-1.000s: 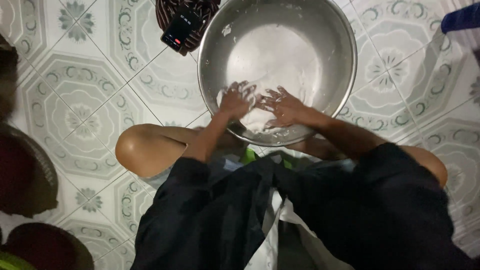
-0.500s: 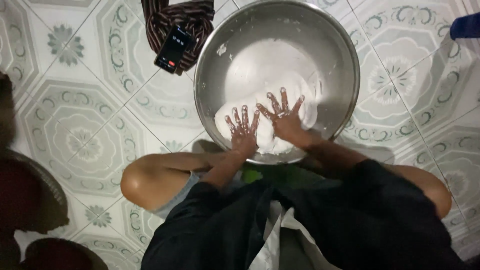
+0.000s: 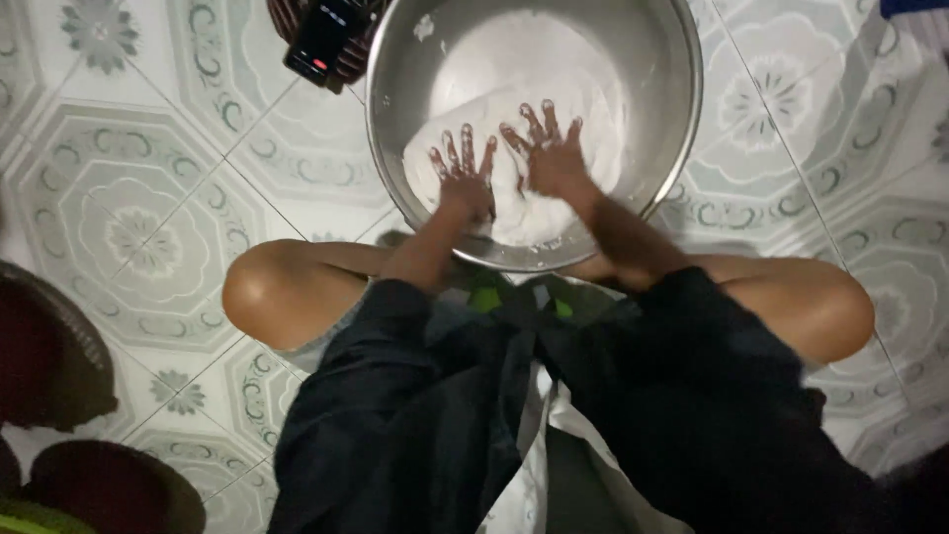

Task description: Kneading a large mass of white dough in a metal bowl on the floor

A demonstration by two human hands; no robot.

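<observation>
Head view: patterned tile floor [image 3: 148, 227] carries a steel bowl [image 3: 682, 89]; white dough [image 3: 514, 148], smooth and flattened; left hand [image 3: 465, 183] and right hand [image 3: 554, 158] spread flat upon it

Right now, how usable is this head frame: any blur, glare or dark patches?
Head view: soft overall, with motion blur on the dark sleeves; left hand and right hand readable on the white dough; mild glare on the metal bowl wall and the near knee; baskets at lower left sit in deep shadow.
</observation>
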